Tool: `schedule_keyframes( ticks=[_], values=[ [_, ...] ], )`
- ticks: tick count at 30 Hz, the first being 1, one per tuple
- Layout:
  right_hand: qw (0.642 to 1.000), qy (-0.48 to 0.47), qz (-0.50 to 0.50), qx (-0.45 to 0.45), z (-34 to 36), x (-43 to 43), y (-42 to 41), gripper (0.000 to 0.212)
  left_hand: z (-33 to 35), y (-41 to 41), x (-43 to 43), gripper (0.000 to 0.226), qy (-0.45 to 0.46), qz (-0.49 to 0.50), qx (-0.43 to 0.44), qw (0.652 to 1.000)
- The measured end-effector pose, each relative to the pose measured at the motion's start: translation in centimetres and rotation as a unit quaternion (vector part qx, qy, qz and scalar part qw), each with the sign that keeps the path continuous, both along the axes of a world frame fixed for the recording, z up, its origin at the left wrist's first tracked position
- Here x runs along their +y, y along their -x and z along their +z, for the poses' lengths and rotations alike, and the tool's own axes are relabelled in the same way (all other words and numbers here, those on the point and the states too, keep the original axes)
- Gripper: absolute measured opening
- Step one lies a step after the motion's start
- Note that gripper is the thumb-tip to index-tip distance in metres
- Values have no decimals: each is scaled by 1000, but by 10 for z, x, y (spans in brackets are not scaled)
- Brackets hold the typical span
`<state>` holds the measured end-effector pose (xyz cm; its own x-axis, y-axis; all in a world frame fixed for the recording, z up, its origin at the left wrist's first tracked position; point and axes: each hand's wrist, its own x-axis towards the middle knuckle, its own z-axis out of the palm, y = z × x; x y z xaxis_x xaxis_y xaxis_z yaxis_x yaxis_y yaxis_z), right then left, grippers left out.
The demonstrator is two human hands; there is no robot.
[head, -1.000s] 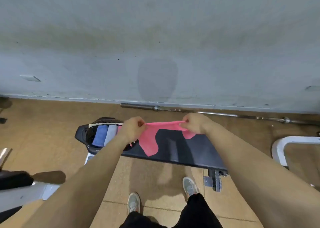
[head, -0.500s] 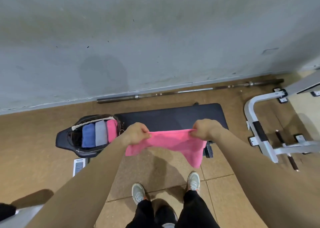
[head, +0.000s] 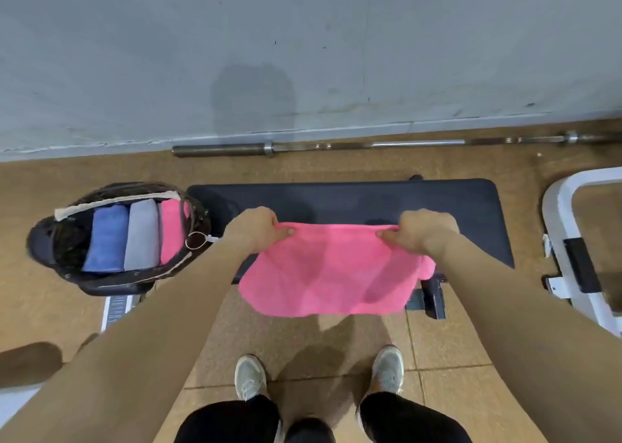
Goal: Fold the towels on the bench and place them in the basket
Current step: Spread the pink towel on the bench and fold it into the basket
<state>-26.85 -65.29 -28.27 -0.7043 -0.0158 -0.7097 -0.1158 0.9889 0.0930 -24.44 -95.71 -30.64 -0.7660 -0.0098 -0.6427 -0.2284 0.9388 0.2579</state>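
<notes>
My shoes (head: pixel 250 375) stand on the floor tiles, and just past them the pink towel (head: pixel 330 274) hangs from my grip and drapes over the counter's near edge. A second ago I held it bunched into a thin strip. Now it is pulled out wide and flat, so I judge it ready to lay down for the first fold.

My left hand (head: pixel 255 228) pinches the towel's top left corner, with the thumb on top and the fingers curled under. My right hand (head: pixel 425 232) pinches the top right corner the same way. The two are well apart, and the top edge runs taut between them over the near half of the counter (head: pixel 336 200). I see no other towel on it, so this is likely the last one.

The basket (head: pixel 43 240) sits just beside the counter's left end. It already holds a blue, a grey and a pink towel, folded and side by side. A barbell (head: pixel 336 146) lies along the wall beyond.
</notes>
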Motion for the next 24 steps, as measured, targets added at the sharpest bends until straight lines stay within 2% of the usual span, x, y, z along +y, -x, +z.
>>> schedule_keyframes(
  ticks=[4, 9, 12, 14, 20, 24],
  values=[
    [992, 22, -7, 121, -69, 1, 43, 43, -70, 34, 3, 29, -31, 44, 76, 996],
    [976, 34, 8, 213, -130, -6, 80, 35, -136, 65, 1, 17, -24, 87, 188, 978],
    [964, 47, 4, 261, -157, -5, 98, 29, -161, 83, -1, 17, -17, 94, 255, 962],
    [959, 45, -4, 280, -170, -2, 108, 35, -171, 94, -1, 23, -8, 90, 288, 953],
    [955, 41, -28, 292, -197, 1, 116, 43, -191, 114, 2, 22, 22, 75, 309, 948],
    [925, 79, -16, 372, -200, -16, 107, 43, -187, 111, -1, 23, -22, 97, 335, 937]
  ],
)
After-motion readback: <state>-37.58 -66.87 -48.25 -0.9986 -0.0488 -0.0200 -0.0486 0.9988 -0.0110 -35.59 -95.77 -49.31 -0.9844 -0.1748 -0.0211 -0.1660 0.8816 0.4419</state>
